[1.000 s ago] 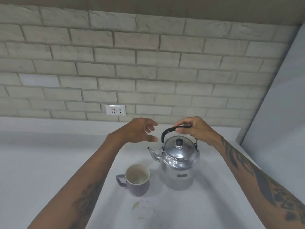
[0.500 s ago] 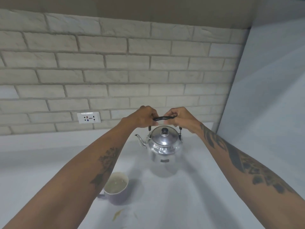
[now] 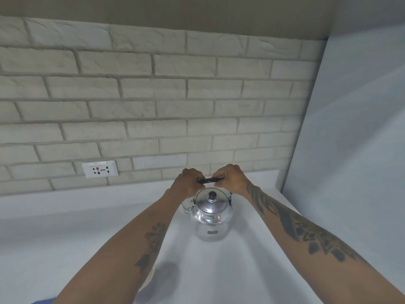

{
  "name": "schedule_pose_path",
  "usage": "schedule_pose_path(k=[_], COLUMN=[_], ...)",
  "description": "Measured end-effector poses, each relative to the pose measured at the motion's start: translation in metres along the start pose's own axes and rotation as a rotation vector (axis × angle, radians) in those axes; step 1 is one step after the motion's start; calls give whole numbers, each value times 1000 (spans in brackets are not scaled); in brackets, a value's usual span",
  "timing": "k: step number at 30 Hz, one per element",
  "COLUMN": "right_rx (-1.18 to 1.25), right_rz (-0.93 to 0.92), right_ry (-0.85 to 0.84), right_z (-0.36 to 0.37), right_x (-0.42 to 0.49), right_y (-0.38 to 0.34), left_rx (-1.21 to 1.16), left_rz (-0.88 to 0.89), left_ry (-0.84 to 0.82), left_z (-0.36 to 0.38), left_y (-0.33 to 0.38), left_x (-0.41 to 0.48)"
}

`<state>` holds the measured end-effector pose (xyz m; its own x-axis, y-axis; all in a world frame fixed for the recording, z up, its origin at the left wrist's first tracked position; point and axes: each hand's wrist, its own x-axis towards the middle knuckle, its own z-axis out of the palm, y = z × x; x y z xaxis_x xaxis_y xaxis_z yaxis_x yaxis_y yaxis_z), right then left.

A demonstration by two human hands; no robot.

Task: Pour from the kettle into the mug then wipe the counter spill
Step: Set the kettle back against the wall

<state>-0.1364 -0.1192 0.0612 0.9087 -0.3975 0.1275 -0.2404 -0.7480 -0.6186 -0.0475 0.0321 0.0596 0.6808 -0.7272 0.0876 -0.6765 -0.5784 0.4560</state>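
A shiny metal kettle (image 3: 211, 216) with a black lid knob is on the white counter (image 3: 230, 270) near the back wall, its spout pointing left. My left hand (image 3: 187, 183) and my right hand (image 3: 232, 178) both grip its black handle (image 3: 209, 179) from either side. Whether its base touches the counter I cannot tell. My left forearm covers nearly all of the mug; only a pale sliver of the mug (image 3: 150, 276) shows beside the arm. The spill is not in view.
A brick wall with a white power socket (image 3: 100, 168) runs along the back. A plain grey-white side wall (image 3: 350, 172) closes off the counter on the right. A bit of something blue (image 3: 41, 301) shows at the bottom left edge.
My left hand came over and closed on the kettle handle beside my right hand. The view tilted up, so the mug and the spill slid down under my left arm and out of frame.
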Motion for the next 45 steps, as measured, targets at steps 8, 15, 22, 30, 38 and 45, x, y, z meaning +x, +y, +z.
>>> schedule_pose_path(k=[8,15,22,30,38,45], right_rx=[-78,-95,-90,-108,-142,-24], right_rz=[5,21,37,25,-155,-427], right_ry=[-89,-125,-132,-156,-97,-228], right_z=[20,33,40,43,68,162], right_x=[25,39,44,41,27,-10], right_y=[12,19,22,20,-23,-130], left_rx=[-27,-51,-81,-159,-279,-258], left_rz=[-75,-110,-134,-175,-239,-496], left_ry=[-44,-39,-25,-46,184,479], left_z=[15,26,34,31,-13,-26], left_y=[-19,-31,-38,-46,-88,-152], left_x=[23,31,34,20,-74,-220])
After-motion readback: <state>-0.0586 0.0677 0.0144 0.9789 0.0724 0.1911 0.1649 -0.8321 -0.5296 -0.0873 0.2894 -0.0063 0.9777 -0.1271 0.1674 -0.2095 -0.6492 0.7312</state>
